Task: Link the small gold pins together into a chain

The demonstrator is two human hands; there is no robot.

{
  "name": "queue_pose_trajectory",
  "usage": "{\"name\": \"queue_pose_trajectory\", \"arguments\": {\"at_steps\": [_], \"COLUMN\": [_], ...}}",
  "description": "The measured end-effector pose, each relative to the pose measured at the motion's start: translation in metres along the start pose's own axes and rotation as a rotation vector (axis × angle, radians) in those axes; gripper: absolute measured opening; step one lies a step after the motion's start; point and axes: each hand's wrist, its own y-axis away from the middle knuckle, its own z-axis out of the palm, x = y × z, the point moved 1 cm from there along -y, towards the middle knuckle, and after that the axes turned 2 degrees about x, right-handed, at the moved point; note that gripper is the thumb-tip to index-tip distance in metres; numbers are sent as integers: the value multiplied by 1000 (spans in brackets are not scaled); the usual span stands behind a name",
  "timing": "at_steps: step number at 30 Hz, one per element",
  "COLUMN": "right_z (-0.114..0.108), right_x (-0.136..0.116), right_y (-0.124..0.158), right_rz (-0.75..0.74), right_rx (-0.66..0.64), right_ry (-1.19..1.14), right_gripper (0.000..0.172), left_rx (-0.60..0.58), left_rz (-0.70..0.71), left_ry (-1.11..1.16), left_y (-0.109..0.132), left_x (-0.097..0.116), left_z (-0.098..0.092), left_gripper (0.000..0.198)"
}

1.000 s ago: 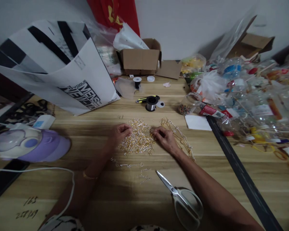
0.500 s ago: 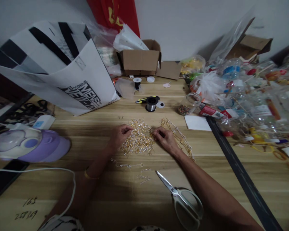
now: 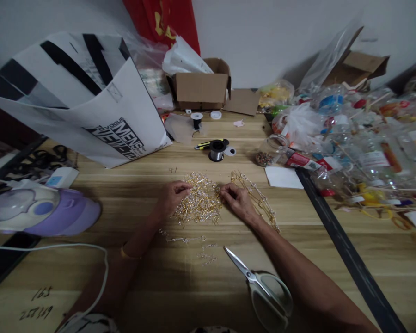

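Observation:
A loose heap of small gold and silver metal pieces lies in the middle of the wooden table. My left hand is at the heap's left edge, its thumb and forefinger pinched together; whatever is between them is too small to make out. At the right edge my right hand is closed too, fingertips against the pieces, and what it grips is hidden. Just beyond it are gold and silver chains. A silver chain with a ring and short chain bits lie nearer me.
Scissors lie close in front, blades toward the heap. Behind it are a wire spool and a jar of beads. A paper bag and a purple device stand left. Bottles and plastic clutter fill the right.
Both hands stay almost still at the edges of the heap. The whole view has shifted very slightly.

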Motion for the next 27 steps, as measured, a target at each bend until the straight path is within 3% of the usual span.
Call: {"name": "queue_pose_trajectory", "arguments": {"at_steps": [11, 27], "right_z": [0, -1], "right_x": [0, -2], "right_y": [-1, 0], "right_rz": [3, -9], "right_rx": [-5, -6], "right_ry": [-11, 4], "right_gripper": [20, 20], "left_rx": [29, 62], "left_rz": [-16, 72], "left_ry": [2, -179], "left_y": [1, 3], "left_x": [-1, 8], "left_z": [2, 3], "left_gripper": [16, 18]}}
